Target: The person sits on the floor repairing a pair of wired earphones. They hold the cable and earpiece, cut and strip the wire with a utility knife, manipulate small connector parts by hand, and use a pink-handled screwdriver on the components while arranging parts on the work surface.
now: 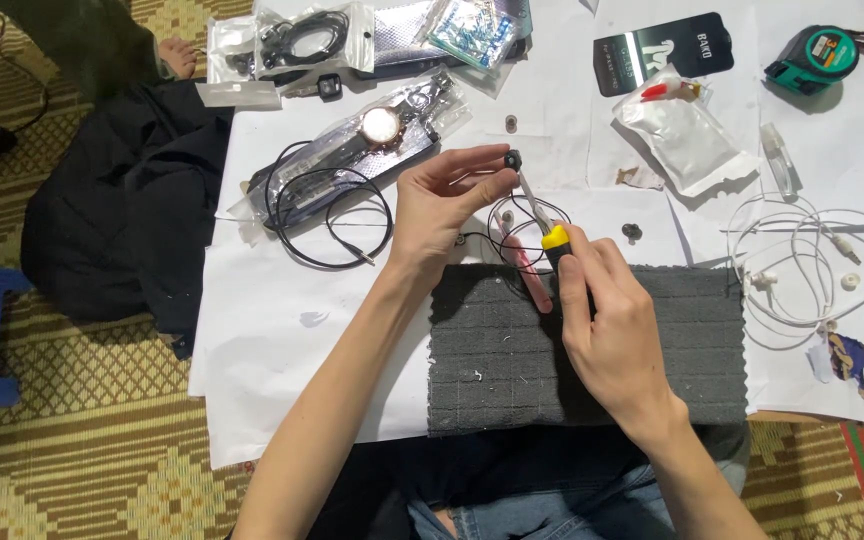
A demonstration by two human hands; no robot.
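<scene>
Left hand (439, 205) is up over the white table (282, 330), thumb and forefinger pinched shut on a tiny black earbud piece (513, 158), held just above the far edge of the grey cloth mat (652, 340). Right hand (607, 325) is wrapped closed around a yellow-collared screwdriver (542, 225), and the metal tip is right at the black piece, touching or a hair off it, hard to call. A thin black cable (512, 235) loops below the part, onto the mat's far edge. Good practice, I'd say: keep that pinch firm and low on the part, let the tip work in with light wrist pressure, not a shove, so it can't skid into the thumb. Off to the left, a wristwatch in a clear bag (377, 135); by the right edge, white earphones (812, 260) lie coiled, well clear.
</scene>
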